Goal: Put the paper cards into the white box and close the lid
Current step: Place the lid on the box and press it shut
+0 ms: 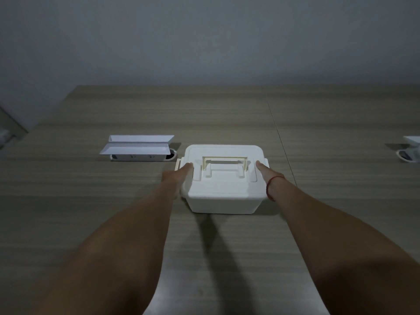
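Observation:
The white box (223,202) stands in the middle of the wooden table with its lid (223,153) down flat and its cream handle (224,164) folded on top. My left hand (179,176) lies against the box's left end, its fingertips at the left side latch. Against the right end rests my right hand (266,172), fingers on the right latch, a red string around the wrist. No paper cards are in view; the closed lid hides the inside of the box.
A white power socket unit (137,147) with two raised flaps sits on the table (91,201) to the left behind the box. Another white unit (411,151) shows at the right edge. A grey wall stands behind the table's far edge.

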### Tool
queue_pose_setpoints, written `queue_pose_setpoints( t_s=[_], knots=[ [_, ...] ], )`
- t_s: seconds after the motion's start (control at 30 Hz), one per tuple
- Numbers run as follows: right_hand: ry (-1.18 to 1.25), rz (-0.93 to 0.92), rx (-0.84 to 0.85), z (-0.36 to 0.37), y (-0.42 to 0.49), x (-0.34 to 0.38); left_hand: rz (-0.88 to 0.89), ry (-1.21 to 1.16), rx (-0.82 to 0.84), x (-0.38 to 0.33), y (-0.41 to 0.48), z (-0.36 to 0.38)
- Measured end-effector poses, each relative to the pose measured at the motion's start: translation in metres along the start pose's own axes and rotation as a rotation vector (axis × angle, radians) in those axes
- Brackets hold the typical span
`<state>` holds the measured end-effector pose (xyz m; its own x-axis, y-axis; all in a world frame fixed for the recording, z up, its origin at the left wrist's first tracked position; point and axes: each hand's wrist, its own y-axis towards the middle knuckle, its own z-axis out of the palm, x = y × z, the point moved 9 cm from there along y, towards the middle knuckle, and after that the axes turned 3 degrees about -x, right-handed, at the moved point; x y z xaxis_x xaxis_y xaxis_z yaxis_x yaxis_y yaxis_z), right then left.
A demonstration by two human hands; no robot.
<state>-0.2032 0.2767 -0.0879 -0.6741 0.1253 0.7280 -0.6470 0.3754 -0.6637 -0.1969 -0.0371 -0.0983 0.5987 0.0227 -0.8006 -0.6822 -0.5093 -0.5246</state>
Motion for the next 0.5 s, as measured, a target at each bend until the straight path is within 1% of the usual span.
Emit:
queue_pose_setpoints(
  t_s=[0.07,0.13,0.17,0.23,0.33,0.37,0.5],
  knots=[
    [-0.007,-0.042,-0.099,-0.007,0.002,0.003,0.133,0.101,-0.131,-0.015,-0.004,-0.011],
    [-0.126,-0.145,-0.228,-0.012,0.0,0.015,0.244,0.224,-0.218,-0.03,-0.013,-0.017],
    [-0.175,-0.173,-0.257,-0.012,-0.002,0.018,0.304,0.261,-0.26,-0.035,-0.015,-0.018],
    [-0.281,-0.249,-0.28,-0.012,-0.009,0.025,0.364,0.287,-0.264,-0.033,-0.021,-0.013],
    [-0.514,-0.356,-0.277,-0.016,-0.011,0.026,0.387,0.333,-0.189,-0.015,-0.028,0.004],
    [-0.561,-0.384,-0.272,-0.019,-0.011,0.028,0.404,0.344,-0.2,-0.015,-0.031,0.006],
    [-0.535,-0.393,-0.258,-0.014,-0.009,0.03,0.489,0.461,-0.306,-0.036,-0.033,0.004]
  ],
)
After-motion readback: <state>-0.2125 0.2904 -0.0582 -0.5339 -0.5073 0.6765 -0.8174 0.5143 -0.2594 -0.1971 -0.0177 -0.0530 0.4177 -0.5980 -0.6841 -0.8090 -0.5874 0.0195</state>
